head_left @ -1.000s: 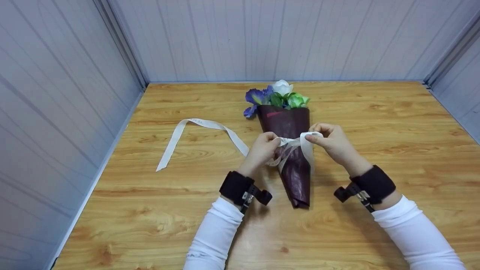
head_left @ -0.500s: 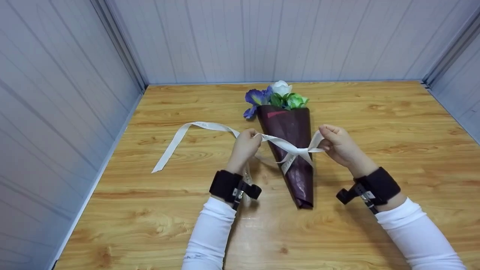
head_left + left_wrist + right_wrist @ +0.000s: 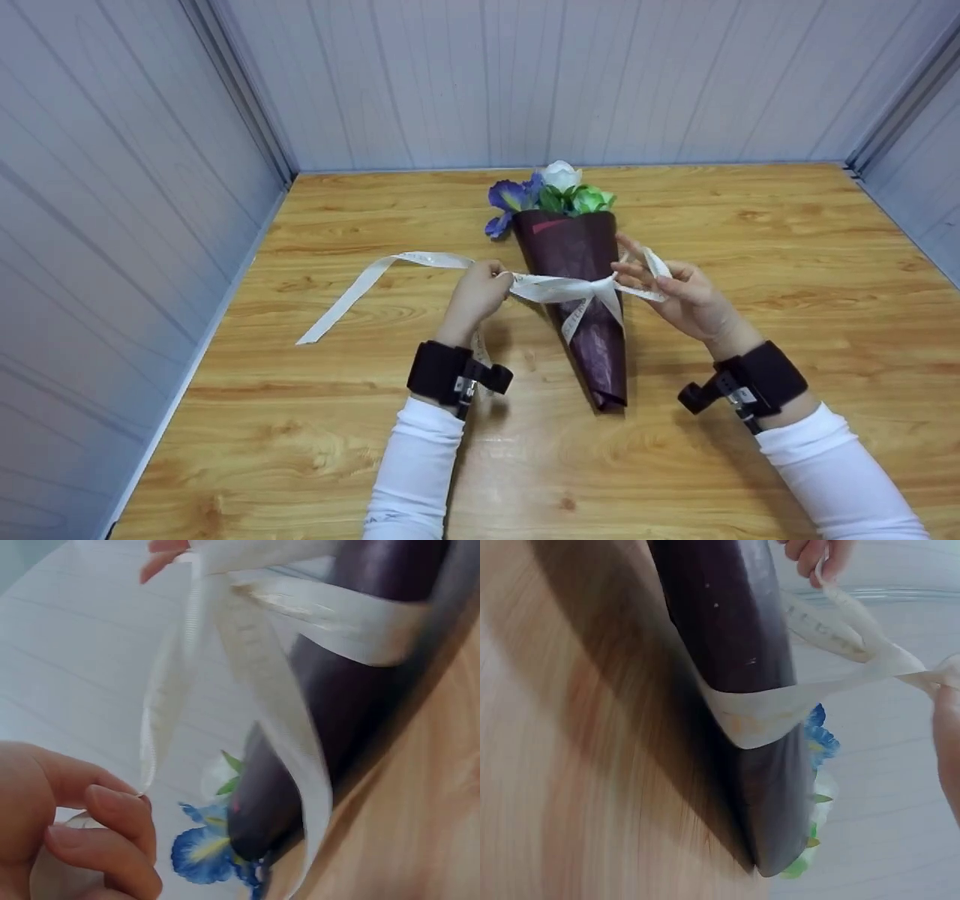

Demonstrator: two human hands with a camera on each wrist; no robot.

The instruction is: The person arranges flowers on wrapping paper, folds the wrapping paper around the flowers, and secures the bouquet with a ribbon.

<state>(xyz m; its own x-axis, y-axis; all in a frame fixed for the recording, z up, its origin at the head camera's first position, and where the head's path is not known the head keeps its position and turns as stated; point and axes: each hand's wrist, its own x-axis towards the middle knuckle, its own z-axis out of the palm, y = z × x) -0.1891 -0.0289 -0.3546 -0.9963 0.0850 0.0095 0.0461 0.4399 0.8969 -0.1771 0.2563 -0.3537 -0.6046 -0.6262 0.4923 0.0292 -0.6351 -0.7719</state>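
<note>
A cone-shaped bouquet (image 3: 574,247) in dark maroon wrapping lies on the table, with a white ribbon (image 3: 551,288) crossing its middle in a knot. My left hand (image 3: 480,294), left of the bouquet, pinches a length of this ribbon and draws it out sideways. In the left wrist view, the ribbon (image 3: 157,727) runs down to the left fingertips. At the bouquet's right side, my right hand (image 3: 686,296) holds a ribbon loop by the thumb, its other fingers spread towards the wrapping. The right wrist view shows the band (image 3: 757,716) around the wrapping.
A long ribbon tail (image 3: 349,296) trails across the wooden table (image 3: 300,450) to the left. Purple, white and green flowers (image 3: 551,191) stick out at the bouquet's far end. Pale panel walls (image 3: 450,82) stand behind and beside the table.
My left hand has moved left, pulling the ribbon out from the knot. My right hand has shifted slightly right, and its fingers have spread. The knot now sits narrower at the bouquet's middle.
</note>
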